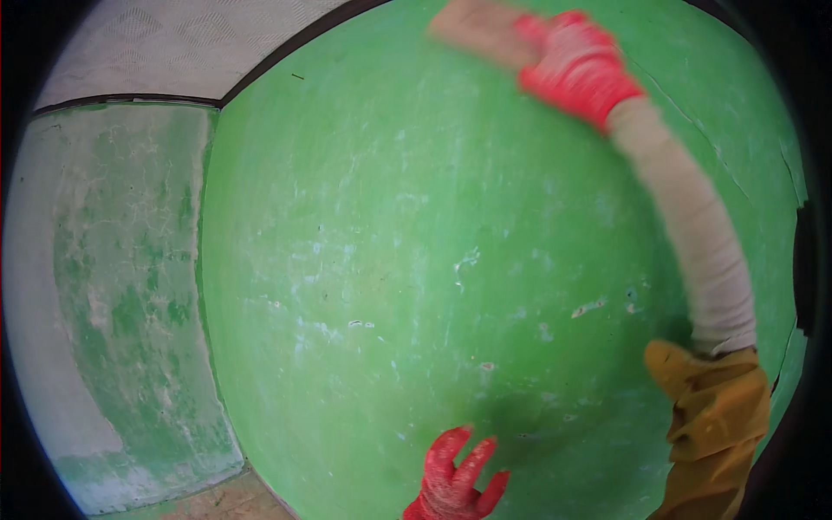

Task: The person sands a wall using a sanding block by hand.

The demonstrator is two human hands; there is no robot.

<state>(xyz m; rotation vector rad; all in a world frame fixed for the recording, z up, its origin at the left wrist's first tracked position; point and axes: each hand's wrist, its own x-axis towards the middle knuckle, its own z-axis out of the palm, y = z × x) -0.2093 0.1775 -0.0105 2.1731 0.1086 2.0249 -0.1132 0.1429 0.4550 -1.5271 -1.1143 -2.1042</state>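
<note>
A green painted wall (390, 175) with pale scuffs and small chips fills most of the view. High up on it, my right hand (578, 68), in a red and whitish work glove, grips a flat tan rectangular piece (484, 32). Motion blurs that piece, so its material is unclear; it lies against or very close to the wall. Low in the view is my left hand (458, 478) in a red glove, its fingers apart and nothing in them. Its fingertips are near the wall, but whether they touch it I cannot tell.
On the left, an adjoining wall (130, 260) has cracked, patchy green and grey paint. Dark trim (279, 49) borders the patterned ceiling (182, 39). A small nail (298, 77) sticks out at upper left. Cracks (692, 120) run down the right side. Floor (227, 497) shows at lower left.
</note>
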